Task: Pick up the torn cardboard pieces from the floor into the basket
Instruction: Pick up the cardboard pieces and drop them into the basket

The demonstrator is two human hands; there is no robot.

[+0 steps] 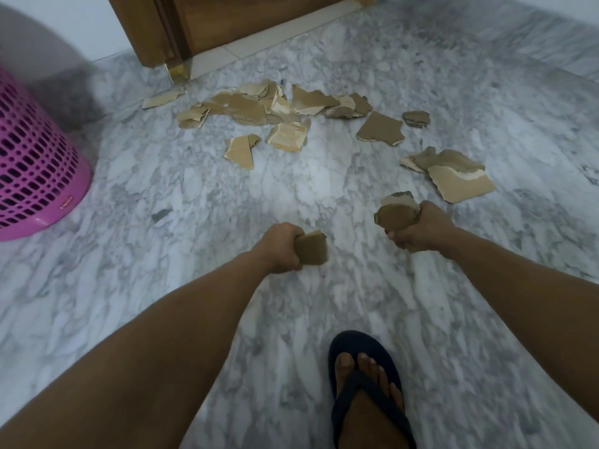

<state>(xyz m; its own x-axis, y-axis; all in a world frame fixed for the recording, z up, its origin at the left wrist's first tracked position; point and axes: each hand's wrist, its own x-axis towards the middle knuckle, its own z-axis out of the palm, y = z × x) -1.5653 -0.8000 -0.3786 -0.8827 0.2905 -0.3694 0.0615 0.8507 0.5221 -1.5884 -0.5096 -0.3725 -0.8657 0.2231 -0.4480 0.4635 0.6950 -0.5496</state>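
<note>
Item 1: foot in dark flip-flop [363, 380], bottom of view, on marble floor [162, 286].

Item 2: left hand [281, 246], fist closed round one brown cardboard scrap [312, 251]; scrap sticks out to the right of the knuckles.

Item 3: right hand [418, 226], fingers curled tight on a small bunch of scraps [397, 212], approx. two or three layers, edges fanned above the fist.

Item 4: main scatter of torn pieces [259, 108], on floor near the wooden door [194, 24]. Sep. lots to the right: one flat piece [380, 128], a small crumpled bit [416, 118], a larger pile [453, 176] just beyond the right hand.

Item 5: pink perforated basket [35, 163], far left edge, well apart from both hands and from the scatter; opening not in view.

Risks (est.): the right-hand bunch looks loosely stacked, so a layer could slip out on the carry to the basket. With both fists full, grabbing more prob. forces a drop. A loose scrap underfoot on smooth marble could slide under the flip-flop.
</note>
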